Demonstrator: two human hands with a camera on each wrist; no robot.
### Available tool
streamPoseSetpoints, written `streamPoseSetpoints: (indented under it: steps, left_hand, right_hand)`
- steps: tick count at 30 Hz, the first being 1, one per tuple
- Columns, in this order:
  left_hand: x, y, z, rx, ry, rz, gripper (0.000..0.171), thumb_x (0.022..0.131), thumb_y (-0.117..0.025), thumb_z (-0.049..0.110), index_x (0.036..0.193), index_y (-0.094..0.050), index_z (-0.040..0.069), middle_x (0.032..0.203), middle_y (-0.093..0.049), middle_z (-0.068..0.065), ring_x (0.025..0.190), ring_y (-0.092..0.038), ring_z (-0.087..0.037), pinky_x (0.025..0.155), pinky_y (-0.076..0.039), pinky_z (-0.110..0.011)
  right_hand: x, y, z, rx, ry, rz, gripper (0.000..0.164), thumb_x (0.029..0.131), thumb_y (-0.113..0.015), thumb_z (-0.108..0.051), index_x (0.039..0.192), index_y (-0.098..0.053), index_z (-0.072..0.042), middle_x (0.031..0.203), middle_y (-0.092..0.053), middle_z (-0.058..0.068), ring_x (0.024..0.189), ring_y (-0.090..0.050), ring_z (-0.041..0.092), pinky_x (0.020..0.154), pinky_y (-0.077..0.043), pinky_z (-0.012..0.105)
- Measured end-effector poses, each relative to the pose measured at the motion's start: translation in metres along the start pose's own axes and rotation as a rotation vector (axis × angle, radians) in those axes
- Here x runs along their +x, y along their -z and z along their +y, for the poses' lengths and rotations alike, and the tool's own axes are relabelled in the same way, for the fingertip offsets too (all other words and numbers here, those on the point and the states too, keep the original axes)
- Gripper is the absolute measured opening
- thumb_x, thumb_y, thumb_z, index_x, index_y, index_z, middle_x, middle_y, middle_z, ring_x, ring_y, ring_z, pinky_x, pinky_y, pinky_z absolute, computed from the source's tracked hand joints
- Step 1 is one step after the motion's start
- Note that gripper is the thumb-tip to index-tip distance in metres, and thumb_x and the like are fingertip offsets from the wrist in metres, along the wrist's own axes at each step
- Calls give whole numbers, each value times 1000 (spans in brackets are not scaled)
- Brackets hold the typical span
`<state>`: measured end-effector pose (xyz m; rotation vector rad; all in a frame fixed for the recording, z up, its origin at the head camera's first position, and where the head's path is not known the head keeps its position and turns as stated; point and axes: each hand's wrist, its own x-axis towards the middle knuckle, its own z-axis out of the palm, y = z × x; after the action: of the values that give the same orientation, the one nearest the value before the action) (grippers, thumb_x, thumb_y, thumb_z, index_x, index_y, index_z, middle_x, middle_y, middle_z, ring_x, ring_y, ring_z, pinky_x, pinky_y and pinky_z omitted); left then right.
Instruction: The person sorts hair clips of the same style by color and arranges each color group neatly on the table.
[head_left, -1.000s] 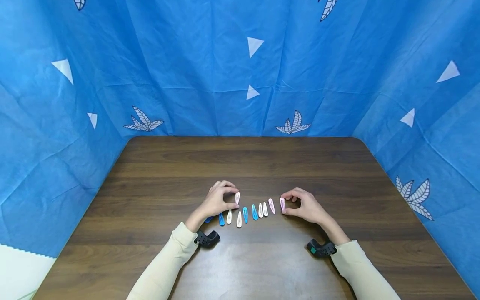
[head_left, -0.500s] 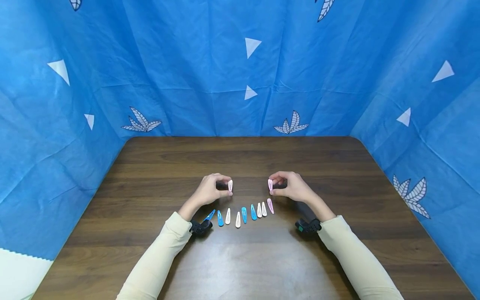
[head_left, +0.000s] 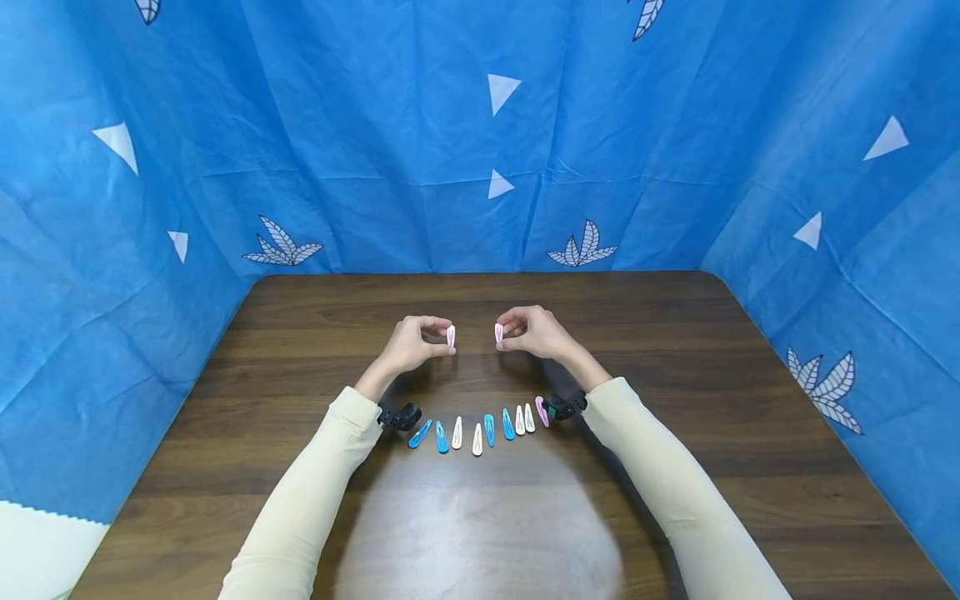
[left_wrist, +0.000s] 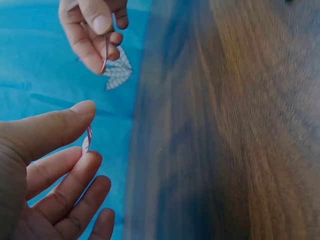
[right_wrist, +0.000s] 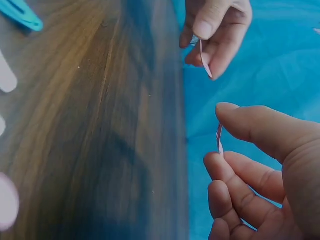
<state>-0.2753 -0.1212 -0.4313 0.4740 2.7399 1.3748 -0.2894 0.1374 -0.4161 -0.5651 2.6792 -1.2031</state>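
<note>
My left hand [head_left: 411, 343] pinches a pale pink snap hair clip [head_left: 451, 336] by its two ends, between thumb and fingers. Facing it, my right hand [head_left: 536, 332] holds a second pink snap hair clip [head_left: 499, 333] the same way. Both clips stand upright over the far half of the table, a short gap apart. Each wrist view shows its clip edge-on, as in the left wrist view, where the thin clip [left_wrist: 87, 139] spans thumb and fingertips. The other hand with its clip [right_wrist: 204, 59] appears beyond in the right wrist view.
On the wooden table [head_left: 300, 333] a row of hair clips lies nearer the body: blue clips [head_left: 442, 437], cream clips [head_left: 477, 439] and a pink clip [head_left: 542, 412] by the right wrist camera [head_left: 566, 405]. A blue curtain [head_left: 420, 125] surrounds the table's back and sides.
Both hands have moved forward, away from the row, each carrying its pink clip. They have also drawn closer together, the right hand shifting left most. The row of clips stays where it was.
</note>
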Motion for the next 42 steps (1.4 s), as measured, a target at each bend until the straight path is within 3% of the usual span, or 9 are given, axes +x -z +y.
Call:
streamPoseSetpoints:
  steps: [9, 20, 25, 32, 42]
  left_hand:
    - [17, -6, -10, -4, 55, -8, 45, 79, -80, 11, 120, -67, -2, 105, -70, -16, 101, -66, -30, 89, -49, -40]
    - [28, -9, -25, -10, 120, -25, 44, 79, -80, 9, 119, -67, -1, 105, -70, -15, 96, -63, -26, 80, -47, -29]
    - [31, -13, -30, 12, 121, -39, 45, 78, -81, 13, 119, -68, 1, 105, -68, -13, 95, -60, -24, 77, -45, -27]
    - [31, -16, -37, 2, 131, -30, 45, 78, -82, 14, 120, -69, 3, 106, -65, -13, 98, -57, -25, 83, -45, -31]
    - [31, -19, -43, -2, 82, -10, 47, 76, -84, 14, 119, -69, 3, 104, -63, -12, 99, -57, -26, 86, -44, -33]
  right_hand:
    - [31, -21, -2, 18, -51, -17, 38, 80, -80, -13, 114, -67, -2, 100, -69, 10, 91, -62, 20, 81, -50, 30]
    - [55, -43, -2, 66, -102, -33, 38, 78, -81, -12, 112, -68, -2, 98, -70, 10, 87, -60, 18, 78, -47, 27]
    - [59, -51, 1, 71, -108, -48, 36, 78, -81, -12, 110, -68, -2, 97, -70, 9, 85, -60, 16, 74, -45, 24]
    - [58, -55, 1, 55, -97, -47, 34, 78, -82, -12, 108, -69, -4, 94, -67, 7, 82, -58, 15, 70, -44, 22]
    - [58, -57, 1, -1, -87, -56, 36, 76, -83, -13, 109, -69, -4, 94, -64, 6, 83, -55, 14, 69, -42, 20]
